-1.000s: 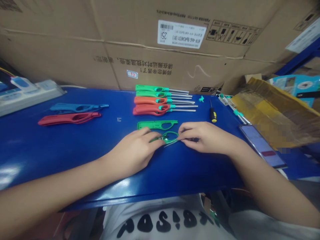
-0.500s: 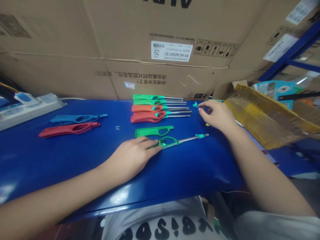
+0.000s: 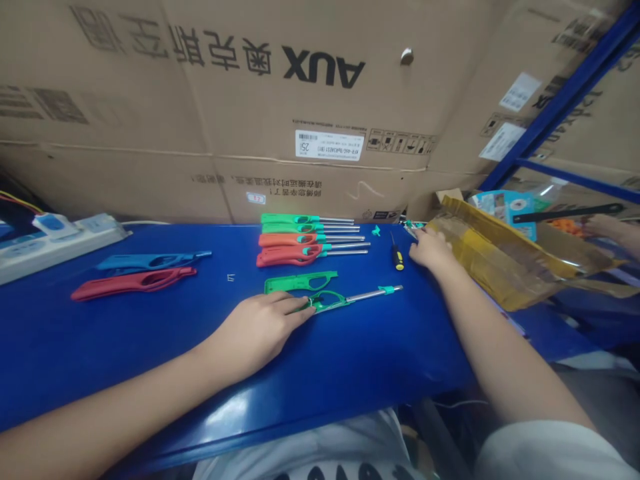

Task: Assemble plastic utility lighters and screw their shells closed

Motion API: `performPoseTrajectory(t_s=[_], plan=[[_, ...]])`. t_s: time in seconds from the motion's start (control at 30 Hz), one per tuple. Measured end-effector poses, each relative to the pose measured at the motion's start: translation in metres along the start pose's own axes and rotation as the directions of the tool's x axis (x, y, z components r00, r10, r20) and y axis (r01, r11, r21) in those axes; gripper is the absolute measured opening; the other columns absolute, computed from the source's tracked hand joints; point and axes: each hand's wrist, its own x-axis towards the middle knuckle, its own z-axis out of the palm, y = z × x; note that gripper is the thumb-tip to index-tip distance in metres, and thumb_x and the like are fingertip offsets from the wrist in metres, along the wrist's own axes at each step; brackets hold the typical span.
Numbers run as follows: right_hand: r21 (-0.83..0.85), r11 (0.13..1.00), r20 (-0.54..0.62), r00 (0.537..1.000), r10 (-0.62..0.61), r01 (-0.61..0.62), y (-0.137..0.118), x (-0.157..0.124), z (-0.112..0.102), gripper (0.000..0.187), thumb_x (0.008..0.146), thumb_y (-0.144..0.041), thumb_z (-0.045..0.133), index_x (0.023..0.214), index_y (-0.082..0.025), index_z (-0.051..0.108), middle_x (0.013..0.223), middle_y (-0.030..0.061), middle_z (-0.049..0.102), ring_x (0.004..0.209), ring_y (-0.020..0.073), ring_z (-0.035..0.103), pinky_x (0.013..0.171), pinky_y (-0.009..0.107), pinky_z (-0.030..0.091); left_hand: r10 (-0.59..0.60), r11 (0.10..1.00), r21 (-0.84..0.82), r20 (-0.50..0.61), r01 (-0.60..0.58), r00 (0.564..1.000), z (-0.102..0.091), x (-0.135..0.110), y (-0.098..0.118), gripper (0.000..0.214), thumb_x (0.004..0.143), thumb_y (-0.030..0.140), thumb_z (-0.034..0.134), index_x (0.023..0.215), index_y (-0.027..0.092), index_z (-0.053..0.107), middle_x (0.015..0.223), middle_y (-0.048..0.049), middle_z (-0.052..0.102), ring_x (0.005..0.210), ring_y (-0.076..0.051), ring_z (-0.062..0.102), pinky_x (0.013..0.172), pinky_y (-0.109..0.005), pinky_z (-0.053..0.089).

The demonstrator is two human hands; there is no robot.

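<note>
My left hand (image 3: pixel 263 333) is closed on the handle of a green gas lighter (image 3: pixel 333 298) that lies on the blue table. The lighter's metal tube (image 3: pixel 367 293) points right, with a teal piece (image 3: pixel 387 290) near its tip. Just behind it rests a loose green handle half (image 3: pixel 300 281). At the right, my right hand (image 3: pixel 433 250) has its fingers drawn together over some small parts (image 3: pixel 411 227) beside the taped box; what they hold is hidden. A yellow-and-black screwdriver (image 3: pixel 398 257) and a small teal part (image 3: pixel 376 231) lie left of that hand.
Several lighters in green (image 3: pixel 285 219), orange (image 3: pixel 285 240) and red (image 3: pixel 285 255) lie in a row. Blue (image 3: pixel 145 260) and red (image 3: pixel 130 283) handles lie left, near tiny screws (image 3: pixel 231 277). A power strip (image 3: pixel 75 243), taped box (image 3: pixel 500 260) and large carton (image 3: pixel 225 140) surround them. Another person's hand (image 3: pixel 613 230) shows right.
My right hand has moved right, away from the small teal part to the small parts by the taped box, uncovering the screwdriver. My left hand stays on the green lighter. The view has tilted up.
</note>
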Motion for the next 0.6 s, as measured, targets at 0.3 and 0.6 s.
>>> performPoseTrajectory(t_s=[0.3,0.6], plan=[[0.144,0.914,-0.053,0.925,-0.376,0.38,-0.024,0.002,0.016,0.05,0.102,-0.035,0.033,0.146,-0.022,0.055,0.159,0.0073,0.046,0.146,0.0254,0.04,0.123,0.053,0.026,-0.031,0.998,-0.052,-0.111,0.025,0.993,0.006,0.003,-0.004,0.033,0.098,0.012,0.049,0.121,0.019,0.07,0.117,-0.007,0.076,0.104,-0.022,0.073,0.084,-0.033,0.061],[0.132,0.885,0.014,0.892,-0.452,0.446,-0.028,-0.009,0.008,0.039,0.097,-0.031,0.044,0.125,-0.027,0.071,0.131,0.0076,0.071,0.13,0.0311,0.059,0.121,0.069,0.011,-0.12,0.982,-0.156,-0.066,0.109,0.991,0.007,0.004,-0.004,0.026,0.099,0.02,0.048,0.119,0.019,0.065,0.111,-0.0074,0.075,0.099,-0.025,0.071,0.087,-0.04,0.058]])
